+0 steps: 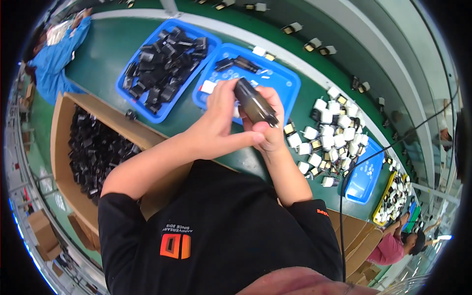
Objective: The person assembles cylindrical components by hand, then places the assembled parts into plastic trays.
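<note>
In front of my chest, I hold a dark, smoky see-through casing [255, 104] tilted, with its narrow tip toward the lower right. My left hand [220, 110] closes on its left side, with the thumb stretched across toward the other wrist. My right hand [271, 125] wraps it from the right and below, some fingers hidden behind it. Just beyond my hands lies a shallow blue tray [287, 87] with a few black casings [246, 64], small clear rings [226, 74] and a white piece [208, 87].
On the green table, a blue tray [123, 98] heaped with black casings stands left. A cardboard box [60, 142] full of black parts is nearer. White-capped parts [327, 130] are piled right, beside another blue tray [358, 189] and a yellow tray [377, 216]. A black cable [393, 143] crosses there. Co-workers sit at both sides.
</note>
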